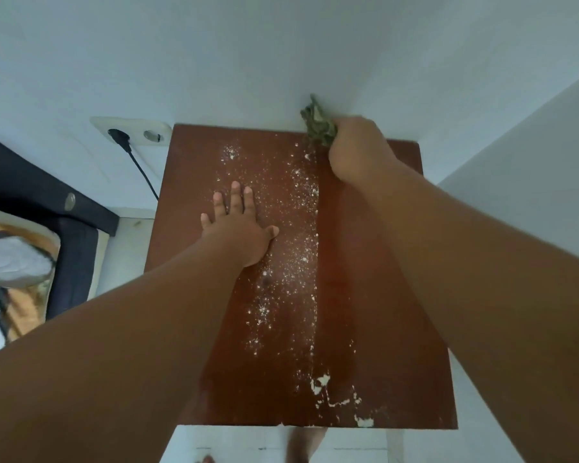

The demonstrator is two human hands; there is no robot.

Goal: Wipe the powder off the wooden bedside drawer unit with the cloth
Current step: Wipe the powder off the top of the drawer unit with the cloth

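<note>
The reddish-brown wooden top of the bedside drawer unit (194,182) fills the middle of the view. White powder (295,248) is scattered in a band down its centre, with clumps near the front edge. The strip to the right of that band looks free of powder. My right hand (358,148) grips a bunched green cloth (318,127) at the far edge of the top, against the wall. My left hand (238,228) lies flat on the wood with fingers spread, left of the powder band.
White walls close in behind and on the right. A wall socket (131,132) with a black plug and cable sits left of the unit. A dark bed frame (30,195) with bedding stands at the left. My bare feet (301,442) show below the front edge.
</note>
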